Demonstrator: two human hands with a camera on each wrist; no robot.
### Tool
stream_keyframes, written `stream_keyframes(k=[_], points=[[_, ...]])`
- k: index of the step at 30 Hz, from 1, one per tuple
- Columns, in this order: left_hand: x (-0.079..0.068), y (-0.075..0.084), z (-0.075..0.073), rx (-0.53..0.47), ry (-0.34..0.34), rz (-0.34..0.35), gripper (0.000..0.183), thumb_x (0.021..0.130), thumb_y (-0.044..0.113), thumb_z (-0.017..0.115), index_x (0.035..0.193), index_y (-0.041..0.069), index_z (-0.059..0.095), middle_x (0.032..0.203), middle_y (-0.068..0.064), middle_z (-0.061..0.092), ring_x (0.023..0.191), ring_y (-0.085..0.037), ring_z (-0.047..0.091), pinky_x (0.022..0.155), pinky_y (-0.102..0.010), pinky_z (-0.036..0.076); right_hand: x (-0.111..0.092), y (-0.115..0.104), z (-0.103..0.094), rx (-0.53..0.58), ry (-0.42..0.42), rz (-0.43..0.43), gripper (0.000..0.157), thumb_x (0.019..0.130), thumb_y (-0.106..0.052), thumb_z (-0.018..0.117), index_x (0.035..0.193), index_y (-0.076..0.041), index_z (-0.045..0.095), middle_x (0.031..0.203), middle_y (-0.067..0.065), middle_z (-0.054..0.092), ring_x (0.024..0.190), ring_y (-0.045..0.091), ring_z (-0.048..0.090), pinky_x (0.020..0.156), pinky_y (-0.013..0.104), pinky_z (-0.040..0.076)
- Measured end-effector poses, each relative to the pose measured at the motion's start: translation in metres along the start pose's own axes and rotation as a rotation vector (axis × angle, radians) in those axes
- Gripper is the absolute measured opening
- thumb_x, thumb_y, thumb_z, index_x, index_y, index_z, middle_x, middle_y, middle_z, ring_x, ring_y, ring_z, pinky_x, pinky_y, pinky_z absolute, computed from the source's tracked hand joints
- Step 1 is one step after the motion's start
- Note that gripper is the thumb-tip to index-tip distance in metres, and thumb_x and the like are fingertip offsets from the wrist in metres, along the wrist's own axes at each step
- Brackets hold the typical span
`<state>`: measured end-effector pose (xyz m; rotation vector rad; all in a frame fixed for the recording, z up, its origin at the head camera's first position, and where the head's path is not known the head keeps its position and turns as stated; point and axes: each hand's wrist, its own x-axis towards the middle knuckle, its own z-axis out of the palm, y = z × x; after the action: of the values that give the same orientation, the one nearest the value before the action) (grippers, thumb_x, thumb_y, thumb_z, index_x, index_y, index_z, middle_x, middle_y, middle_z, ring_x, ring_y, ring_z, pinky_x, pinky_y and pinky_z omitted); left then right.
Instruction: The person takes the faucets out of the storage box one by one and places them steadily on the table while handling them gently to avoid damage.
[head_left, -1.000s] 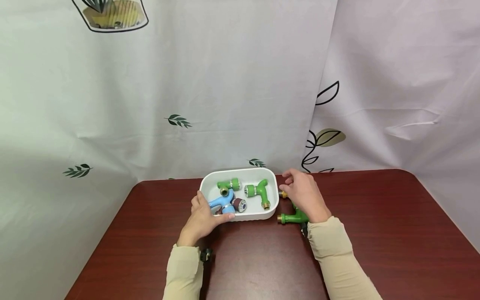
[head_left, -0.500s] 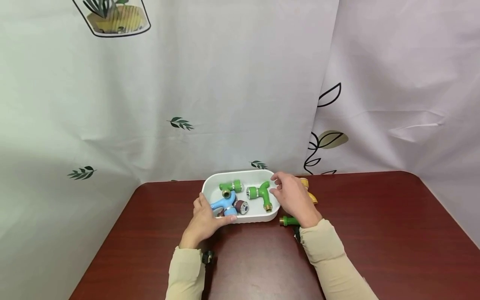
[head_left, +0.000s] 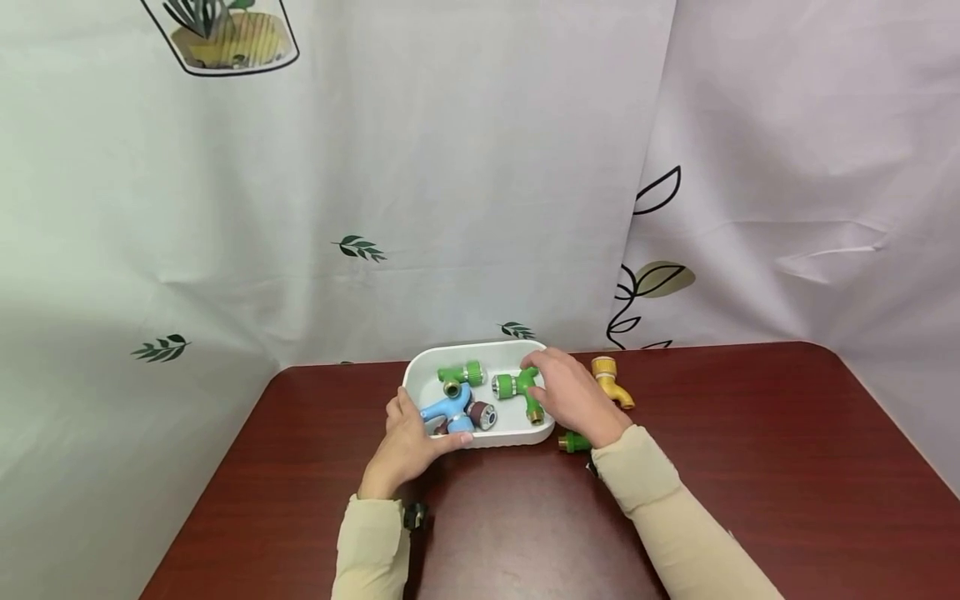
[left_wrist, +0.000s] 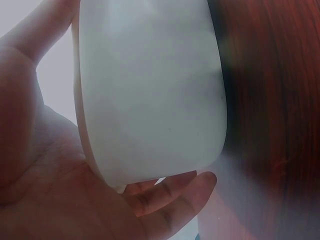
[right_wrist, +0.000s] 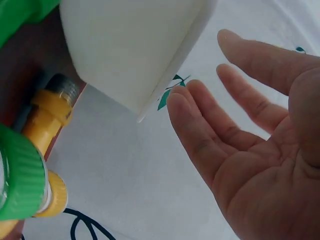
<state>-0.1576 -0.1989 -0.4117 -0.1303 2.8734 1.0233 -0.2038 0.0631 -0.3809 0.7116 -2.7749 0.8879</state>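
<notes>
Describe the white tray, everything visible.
The white tray is a shallow rounded-rectangle tub, smooth and plastic-looking, sitting flat on the dark red table near its far edge. Inside lie two green fittings, a blue fitting and a maroon-collared piece. The left hand grips its near left corner; the right hand reaches over its right rim, fingers open. The wrist views show its plain white outer wall.

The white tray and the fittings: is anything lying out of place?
Yes. A yellow fitting and a green fitting lie on the table, outside the white tray that holds the others. Nothing looks damaged.
</notes>
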Motion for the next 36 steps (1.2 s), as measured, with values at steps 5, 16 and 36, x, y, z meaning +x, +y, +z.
stream_keyframes(k=[5,16,36], points=[[0.000,0.000,0.000,0.000,-0.001,-0.003,0.139,0.073,0.055,0.086,0.154,-0.012,-0.006,0.154,-0.032,0.011,0.134,-0.046,0.028,0.106,-0.057,0.039,0.006,0.004,0.002,-0.066,-0.040,-0.099,0.029,0.088,-0.005,0.076,0.116,-0.001,0.068,0.115,0.015,0.067,0.105,0.028,0.062,0.093,0.044,0.049],[-0.001,0.002,0.001,0.005,-0.004,-0.002,0.139,0.073,0.054,0.086,0.154,-0.012,-0.006,0.153,-0.033,0.012,0.134,-0.047,0.029,0.105,-0.056,0.039,0.024,-0.003,0.005,-0.202,-0.240,-0.164,0.031,0.089,0.000,0.071,0.120,-0.004,0.070,0.113,0.011,0.065,0.101,0.022,0.060,0.087,0.038,0.052],[0.001,0.000,0.000,0.015,-0.004,-0.001,0.139,0.074,0.055,0.086,0.154,-0.012,-0.006,0.153,-0.033,0.012,0.133,-0.048,0.031,0.105,-0.058,0.039,0.056,-0.016,0.014,-0.276,-0.505,-0.231,0.040,0.094,-0.002,0.068,0.132,-0.012,0.067,0.124,0.012,0.065,0.114,0.024,0.060,0.102,0.039,0.045]])
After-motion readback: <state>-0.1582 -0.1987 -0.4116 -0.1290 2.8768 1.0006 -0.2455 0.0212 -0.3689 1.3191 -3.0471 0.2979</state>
